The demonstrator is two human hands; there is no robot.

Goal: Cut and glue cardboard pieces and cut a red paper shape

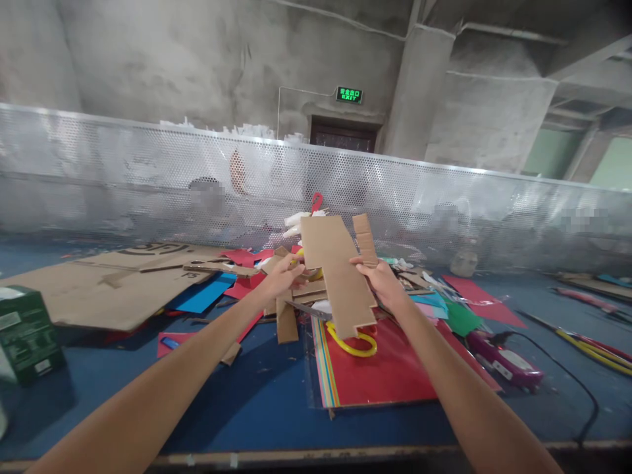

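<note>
Between the grips: notched cardboard panel [340, 276], long axis crosswise
Right hand [382, 283]: nearer, pinching its right edge
Left hand [282, 276]: contact unclear

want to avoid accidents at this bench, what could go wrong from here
The scissors are partly hidden from view behind the cut cardboard piece in the right hand, with a blade showing on the left hand's side. Lowering a hand there without looking might mean a nick.

The black cord from the purple device curves to the front of the blue table, so a sideways sweep of the right forearm could snag it.
</note>
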